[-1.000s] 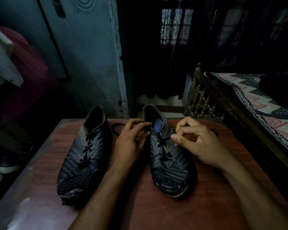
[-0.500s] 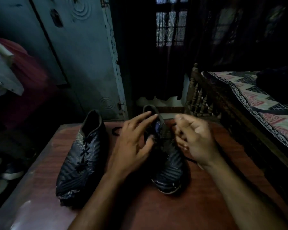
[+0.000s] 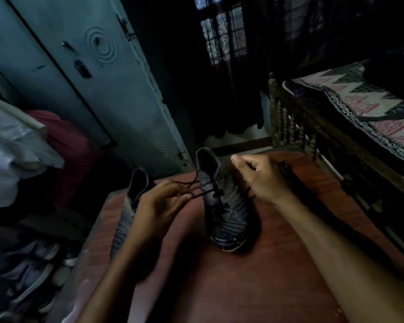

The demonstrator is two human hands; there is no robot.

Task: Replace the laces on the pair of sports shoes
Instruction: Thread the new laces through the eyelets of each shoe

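Two dark sports shoes stand on a reddish-brown table [image 3: 261, 280], toes toward me. The right shoe [image 3: 226, 213] is in plain sight, its dark lace [image 3: 196, 191] drawn out leftward from the top eyelets. My left hand [image 3: 160, 206] pinches that lace end to the left of the shoe. It hides much of the left shoe [image 3: 138, 183], which lies behind it. My right hand [image 3: 259, 177] hovers curled at the right shoe's upper right side; the other lace end runs toward it, but the grip is too dark to confirm.
A blue-grey door [image 3: 98, 73] rises behind the table on the left. A wooden bed frame [image 3: 296, 127] with a patterned cover [image 3: 369, 106] stands close on the right. Clothes [image 3: 14, 145] hang at far left, and more shoes [image 3: 30, 264] lie on the floor below them.
My left hand moved left and pulled the lace out from the right shoe's top eyelets. My right hand shifted up and right. The head camera tilted, so the scene now leans.
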